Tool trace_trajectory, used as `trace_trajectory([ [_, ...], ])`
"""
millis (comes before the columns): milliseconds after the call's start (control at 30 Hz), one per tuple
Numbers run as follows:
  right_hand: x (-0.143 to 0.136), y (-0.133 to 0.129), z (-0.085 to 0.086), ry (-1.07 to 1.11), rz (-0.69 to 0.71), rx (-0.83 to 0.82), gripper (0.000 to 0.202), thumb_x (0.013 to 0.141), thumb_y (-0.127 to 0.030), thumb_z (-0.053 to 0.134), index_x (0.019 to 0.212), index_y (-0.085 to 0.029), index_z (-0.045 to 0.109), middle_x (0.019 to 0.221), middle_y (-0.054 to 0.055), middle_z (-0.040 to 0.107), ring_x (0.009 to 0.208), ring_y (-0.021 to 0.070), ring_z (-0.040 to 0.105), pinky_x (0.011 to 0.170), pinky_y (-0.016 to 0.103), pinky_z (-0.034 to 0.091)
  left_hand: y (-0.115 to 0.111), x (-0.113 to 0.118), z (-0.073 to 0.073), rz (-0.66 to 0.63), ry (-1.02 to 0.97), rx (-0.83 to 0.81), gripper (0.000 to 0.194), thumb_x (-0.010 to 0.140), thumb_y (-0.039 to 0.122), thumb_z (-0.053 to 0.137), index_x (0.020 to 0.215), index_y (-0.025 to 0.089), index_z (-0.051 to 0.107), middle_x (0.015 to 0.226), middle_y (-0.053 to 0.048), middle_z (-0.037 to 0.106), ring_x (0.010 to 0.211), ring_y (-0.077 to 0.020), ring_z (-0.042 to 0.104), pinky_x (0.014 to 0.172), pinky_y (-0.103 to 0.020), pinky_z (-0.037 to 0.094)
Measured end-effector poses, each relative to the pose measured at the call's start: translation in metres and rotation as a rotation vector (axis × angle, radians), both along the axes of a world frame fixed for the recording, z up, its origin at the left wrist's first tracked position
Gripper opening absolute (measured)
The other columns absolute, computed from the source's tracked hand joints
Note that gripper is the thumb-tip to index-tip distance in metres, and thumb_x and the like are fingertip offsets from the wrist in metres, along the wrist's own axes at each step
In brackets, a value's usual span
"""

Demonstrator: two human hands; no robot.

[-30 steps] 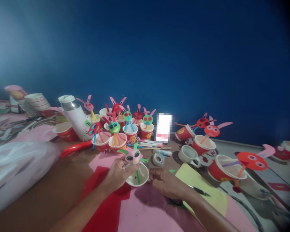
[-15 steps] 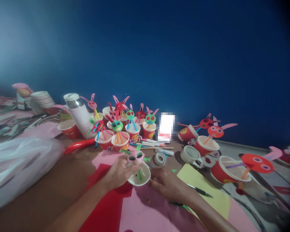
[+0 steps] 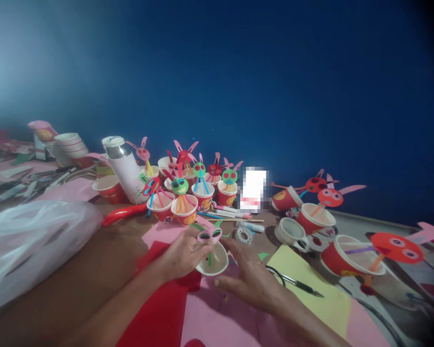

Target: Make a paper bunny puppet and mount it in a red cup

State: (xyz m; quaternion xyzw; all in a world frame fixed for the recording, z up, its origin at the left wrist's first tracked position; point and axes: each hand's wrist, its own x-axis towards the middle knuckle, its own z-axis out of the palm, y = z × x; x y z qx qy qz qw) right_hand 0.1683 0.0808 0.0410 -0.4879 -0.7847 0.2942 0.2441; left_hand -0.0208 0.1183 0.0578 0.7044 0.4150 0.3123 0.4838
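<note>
A pink paper face with dark eyes and green paper bits stands over a paper cup, whose mouth is tilted toward me. A green paper strip shows inside the cup. My left hand pinches the paper face near its lower edge, fingers closed. Right of the cup, my right hand is open, thumb and fingers spread around the cup's side; whether the fingertips touch it I cannot tell. Pink paper and red paper lie beneath.
Several red cups with paper faces stand behind, and more at right. Nearby are a tape roll, a white mug, a pen on yellow paper, a white flask and a plastic bag.
My right hand has opened, its thumb spreading away from the fingers beside the cup. My left hand still pinches the paper face. The whole view has shifted slightly.
</note>
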Motion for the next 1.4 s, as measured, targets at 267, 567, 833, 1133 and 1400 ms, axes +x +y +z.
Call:
trace_trajectory([
  [267, -0.008, 0.000, -0.003, 0.111, 0.001, 0.012, 0.044, 0.077, -0.030, 0.063, 0.120, -0.024, 0.052, 0.116, 0.008, 0.060, 0.106, 0.0262, 0.056, 0.086, 0.036, 0.044, 0.004, -0.003, 0.000, -0.017, -0.004, 0.049, 0.023, 0.081, 0.030, 0.053, 0.072, 0.015, 0.067, 0.074, -0.004, 0.065, 0.071, -0.0171, 0.058, 0.063, -0.024, 0.045],
  [567, -0.008, 0.002, -0.003, 0.123, -0.004, -0.021, 0.038, 0.078, -0.029, 0.061, 0.116, -0.023, 0.056, 0.112, 0.007, 0.064, 0.100, 0.0256, 0.059, 0.082, 0.033, 0.045, 0.004, -0.001, -0.002, -0.022, -0.030, -0.005, 0.016, 0.079, 0.026, 0.055, 0.077, 0.014, 0.066, 0.078, -0.006, 0.067, 0.074, -0.0186, 0.062, 0.064, -0.024, 0.048],
  [833, -0.008, 0.001, 0.002, 0.123, 0.003, -0.040, 0.043, 0.078, -0.029, 0.061, 0.119, -0.023, 0.054, 0.112, 0.007, 0.064, 0.100, 0.0260, 0.060, 0.083, 0.033, 0.045, 0.007, -0.006, 0.004, -0.040, -0.029, -0.024, 0.010, 0.074, 0.021, 0.058, 0.073, 0.014, 0.066, 0.079, -0.005, 0.067, 0.077, -0.0194, 0.062, 0.068, -0.026, 0.049],
  [1133, -0.007, 0.002, -0.001, 0.132, -0.001, -0.019, 0.038, 0.079, -0.030, 0.060, 0.117, -0.022, 0.055, 0.112, 0.008, 0.063, 0.101, 0.0259, 0.059, 0.084, 0.033, 0.044, 0.010, -0.008, -0.002, -0.059, -0.050, -0.101, 0.028, 0.072, 0.025, 0.062, 0.097, 0.013, 0.068, 0.099, -0.010, 0.068, 0.088, -0.0244, 0.064, 0.073, -0.030, 0.052],
  [1400, -0.005, 0.002, -0.003, 0.169, -0.033, 0.016, 0.035, 0.083, -0.035, 0.057, 0.115, -0.021, 0.055, 0.107, 0.006, 0.063, 0.096, 0.0225, 0.057, 0.078, 0.029, 0.043, 0.010, -0.013, 0.006, -0.036, -0.014, -0.102, 0.046, 0.063, 0.019, 0.070, 0.108, 0.015, 0.062, 0.103, -0.010, 0.068, 0.098, -0.0276, 0.061, 0.082, -0.033, 0.050],
])
